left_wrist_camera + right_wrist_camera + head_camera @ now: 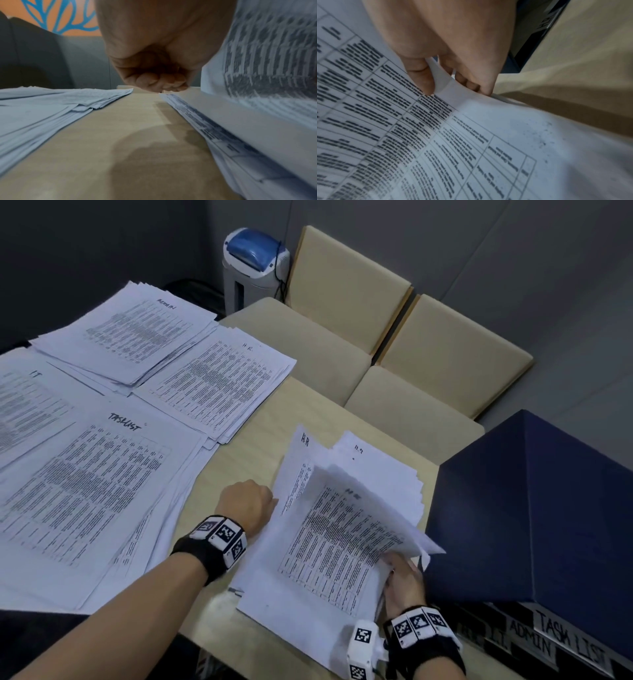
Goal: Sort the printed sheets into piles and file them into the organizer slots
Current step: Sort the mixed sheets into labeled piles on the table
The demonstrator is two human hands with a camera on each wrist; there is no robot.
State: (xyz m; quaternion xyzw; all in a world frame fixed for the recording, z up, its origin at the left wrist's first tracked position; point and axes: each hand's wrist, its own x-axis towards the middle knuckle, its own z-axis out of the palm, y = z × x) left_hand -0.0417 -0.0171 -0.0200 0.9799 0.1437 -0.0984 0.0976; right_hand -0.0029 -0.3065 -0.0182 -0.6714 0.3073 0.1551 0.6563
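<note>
While the right hand [402, 580] pinches the near right corner of the lifted sheets [370, 501] between thumb and fingers, peeling them up to read the heading below, the left hand [248, 501] sits at the left edge of that HR stack [308, 587], its grip clenched; whether it catches paper I cannot tell. Sorted piles [102, 474] lie left on the surface [260, 426]. Near right stands the organizer [534, 508], probably so filing stays close.

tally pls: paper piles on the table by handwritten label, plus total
ADMIN pile: 1
H.R pile: 1
IT pile: 1
TASKLIST pile: 1
H.R stack in hands: 1
Total: 5
</note>
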